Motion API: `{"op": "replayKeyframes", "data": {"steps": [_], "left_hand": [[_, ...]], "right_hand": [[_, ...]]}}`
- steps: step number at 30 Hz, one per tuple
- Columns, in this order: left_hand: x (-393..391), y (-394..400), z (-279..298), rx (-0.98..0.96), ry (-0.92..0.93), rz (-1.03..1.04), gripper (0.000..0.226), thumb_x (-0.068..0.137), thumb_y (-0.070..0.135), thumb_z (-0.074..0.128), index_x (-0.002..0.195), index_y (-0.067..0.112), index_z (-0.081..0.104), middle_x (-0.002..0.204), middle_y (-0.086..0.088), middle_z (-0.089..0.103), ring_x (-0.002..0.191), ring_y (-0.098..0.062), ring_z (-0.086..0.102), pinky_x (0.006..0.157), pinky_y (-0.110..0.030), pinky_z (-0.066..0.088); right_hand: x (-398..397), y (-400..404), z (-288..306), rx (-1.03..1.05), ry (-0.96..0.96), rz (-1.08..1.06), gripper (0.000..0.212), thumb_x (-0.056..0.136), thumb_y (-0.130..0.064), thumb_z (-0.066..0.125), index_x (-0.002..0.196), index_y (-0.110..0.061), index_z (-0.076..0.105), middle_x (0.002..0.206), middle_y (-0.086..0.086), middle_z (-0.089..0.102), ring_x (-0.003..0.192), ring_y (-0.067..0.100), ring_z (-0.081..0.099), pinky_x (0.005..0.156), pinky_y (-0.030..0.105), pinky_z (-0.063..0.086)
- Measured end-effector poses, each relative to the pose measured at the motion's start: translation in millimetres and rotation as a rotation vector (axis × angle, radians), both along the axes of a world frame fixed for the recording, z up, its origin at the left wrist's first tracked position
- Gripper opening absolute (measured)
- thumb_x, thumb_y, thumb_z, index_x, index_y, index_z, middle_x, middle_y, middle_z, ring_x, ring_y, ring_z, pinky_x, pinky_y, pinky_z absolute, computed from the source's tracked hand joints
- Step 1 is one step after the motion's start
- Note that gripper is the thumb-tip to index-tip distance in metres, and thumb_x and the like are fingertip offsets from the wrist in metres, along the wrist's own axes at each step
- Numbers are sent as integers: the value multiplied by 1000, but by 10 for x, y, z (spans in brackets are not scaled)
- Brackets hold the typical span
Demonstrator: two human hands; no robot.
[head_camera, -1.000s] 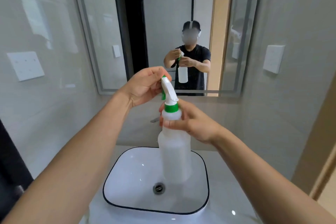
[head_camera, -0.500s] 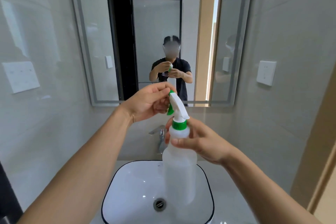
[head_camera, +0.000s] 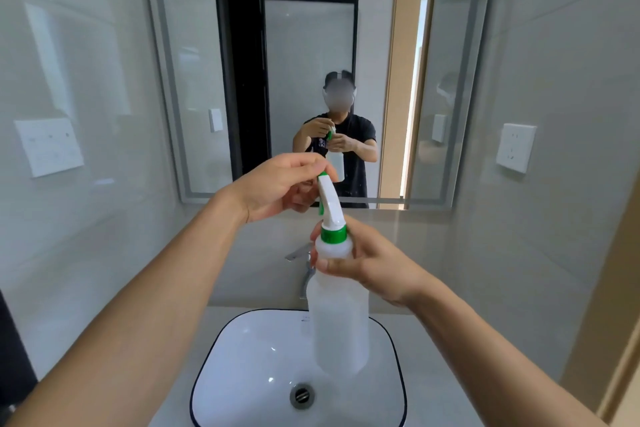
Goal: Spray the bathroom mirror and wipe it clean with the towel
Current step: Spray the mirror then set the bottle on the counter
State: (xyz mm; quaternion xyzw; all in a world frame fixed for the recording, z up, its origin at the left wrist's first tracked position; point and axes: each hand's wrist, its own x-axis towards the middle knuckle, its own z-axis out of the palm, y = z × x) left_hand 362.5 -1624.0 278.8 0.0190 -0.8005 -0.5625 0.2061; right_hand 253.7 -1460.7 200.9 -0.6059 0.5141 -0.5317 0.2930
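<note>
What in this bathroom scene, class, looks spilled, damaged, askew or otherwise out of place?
Nothing stands out. The spray bottle hangs upright over the sink, gripped at the neck by the right hand, while the left hand pinches its nozzle. The mirror looks intact. No towel is in view.

A translucent, matt plastic spray bottle (head_camera: 338,319) carries a glossy white and green plastic trigger head (head_camera: 330,206). The basin (head_camera: 242,350) is glossy white ceramic with a dark rim. The faucet (head_camera: 304,265) is shiny metal. Wall tiles (head_camera: 86,236) are smooth and glossy; the mirror (head_camera: 311,45) is reflective glass.
</note>
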Motion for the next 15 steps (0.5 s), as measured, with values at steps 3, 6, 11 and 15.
{"op": "replayKeyframes", "data": {"steps": [3,6,11,15], "left_hand": [[27,-34,0,109,12,-58,20,101,22,49,90,9,60,64,2,41,55,-12,31,51,-19,29],[-3,4,24,105,-17,-25,26,98,30,50,80,11,50,60,5,33,52,-11,25,50,-19,24],[-16,61,80,-11,-1,110,35,103,30,48,70,20,42,64,0,29,60,-18,15,54,-31,12],[48,23,81,83,3,1,17,97,26,50,94,13,61,67,-1,38,55,-13,27,51,-22,24]], "right_hand": [[-11,-4,40,-3,24,3,30,87,1,67,114,1,53,93,5,62,89,17,59,87,33,48],[2,-17,37,-5,33,3,33,85,-3,68,114,-1,53,92,5,61,87,15,58,85,30,47],[14,-20,37,-9,-2,-12,36,81,-11,69,113,-4,54,91,4,61,87,16,57,86,31,47],[-9,-1,56,-13,3,0,35,83,-9,70,115,-6,54,92,3,62,87,15,58,84,29,47]]}}
